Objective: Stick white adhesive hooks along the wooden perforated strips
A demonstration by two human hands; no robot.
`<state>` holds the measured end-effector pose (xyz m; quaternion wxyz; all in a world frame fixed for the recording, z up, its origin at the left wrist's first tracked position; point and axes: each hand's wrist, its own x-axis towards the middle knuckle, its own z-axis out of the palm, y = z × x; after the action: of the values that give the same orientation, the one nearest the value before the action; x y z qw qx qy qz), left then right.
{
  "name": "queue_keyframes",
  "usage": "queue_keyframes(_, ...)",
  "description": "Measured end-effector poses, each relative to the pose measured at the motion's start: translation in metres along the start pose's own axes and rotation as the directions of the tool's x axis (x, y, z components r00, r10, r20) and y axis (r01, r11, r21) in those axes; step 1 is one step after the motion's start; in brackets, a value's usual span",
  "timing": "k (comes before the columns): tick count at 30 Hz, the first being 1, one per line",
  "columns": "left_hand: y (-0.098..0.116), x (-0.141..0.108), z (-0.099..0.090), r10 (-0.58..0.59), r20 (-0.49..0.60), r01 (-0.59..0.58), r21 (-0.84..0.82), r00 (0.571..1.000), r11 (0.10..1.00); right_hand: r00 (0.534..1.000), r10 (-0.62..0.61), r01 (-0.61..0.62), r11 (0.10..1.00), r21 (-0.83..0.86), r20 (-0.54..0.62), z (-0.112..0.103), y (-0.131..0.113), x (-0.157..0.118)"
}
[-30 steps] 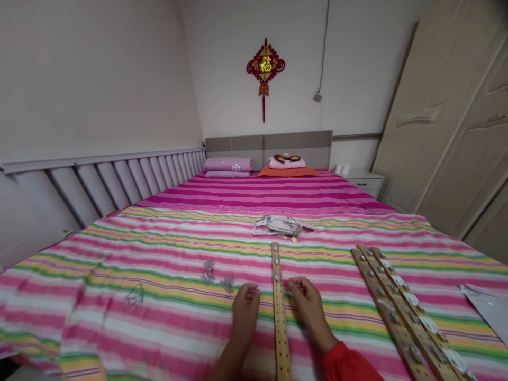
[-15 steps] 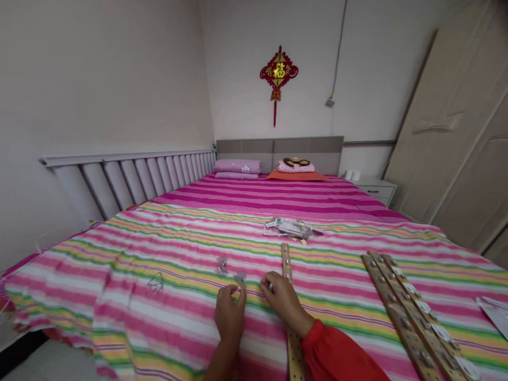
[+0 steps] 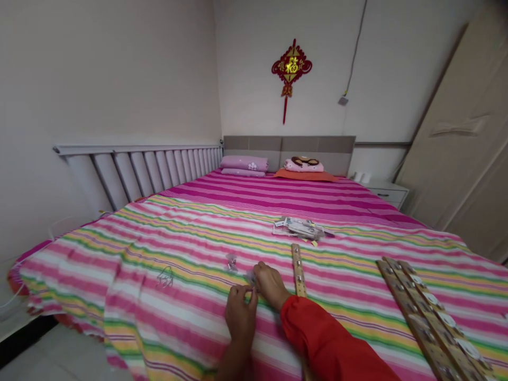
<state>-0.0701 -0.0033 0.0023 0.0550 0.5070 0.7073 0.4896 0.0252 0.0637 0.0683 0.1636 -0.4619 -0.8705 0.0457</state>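
Note:
My left hand (image 3: 241, 311) is closed in a pinch over the striped bed cover. A small clear plastic bag (image 3: 250, 275) is between its fingertips and those of my right hand (image 3: 270, 283), which is also closed at the bag. What the bag holds is too small to make out. Just beyond lies another small clear bag (image 3: 231, 263) with shiny bits inside. A narrow wooden strip (image 3: 300, 280) with holes and small metal pieces runs to the right of my right hand, partly hidden under my red sleeve (image 3: 329, 338).
Several wooden strips (image 3: 413, 304) with metal pieces and white round parts lie at the right. A pile of clear packets (image 3: 301, 228) sits farther back on the bed. Thin wire or thread (image 3: 164, 277) lies at the left. A white radiator (image 3: 146, 172) lines the left wall.
My right hand has moved left, off the wooden strip, to meet my left hand at the small bag. The whole view has shifted slightly.

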Motion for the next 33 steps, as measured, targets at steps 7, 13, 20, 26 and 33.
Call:
queue_keyframes(7,0.000,-0.001,0.000,-0.026,0.022,0.025,0.039,0.999,0.999,0.998,0.039,-0.037,0.998,0.044,-0.043,-0.002,0.004,0.002)
queue_keyframes(13,-0.001,0.000,0.002,0.004,-0.004,-0.003,0.060,1.000,0.998,0.973,0.170,-0.136,0.968,0.209,-0.155,-0.016,0.014,0.005)
queue_keyframes(20,0.003,0.001,-0.002,0.029,0.006,-0.030,0.068,1.000,0.997,0.934,0.276,-0.162,0.892,0.423,-0.225,-0.039,0.036,-0.013)
queue_keyframes(26,0.007,-0.001,-0.007,-0.012,-0.037,0.011,-0.030,0.999,0.999,0.923,0.295,-0.106,0.812,0.574,-0.247,-0.050,0.037,-0.027)
queue_keyframes(33,-0.002,-0.003,-0.007,-0.009,-0.075,-0.008,-0.220,0.997,0.975,0.940,0.303,-0.100,0.678,0.729,-0.153,-0.059,0.034,-0.071)
